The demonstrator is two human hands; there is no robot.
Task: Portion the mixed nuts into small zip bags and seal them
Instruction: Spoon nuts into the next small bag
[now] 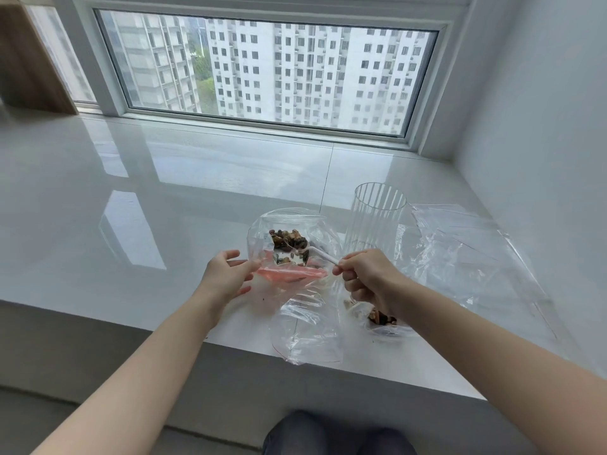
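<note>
Fingers of the left hand (pixel 226 277) pinch the zip bag (pixel 289 244) mouth open so right-hand fingers (pixel 353 269), gripping the white spoon (pixel 320 254), can reach the mixed nuts (pixel 289 239) just beyond them.

Ledge (pixel 131 198) open leftward, ribbed glass (pixel 374 218) — loose bags (pixel 466 254) crowd right

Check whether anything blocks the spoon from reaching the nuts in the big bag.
Nothing visible does. The left hand holds the big bag open at its mouth, and the white spoon in the right hand already reaches the mixed nuts.
</note>
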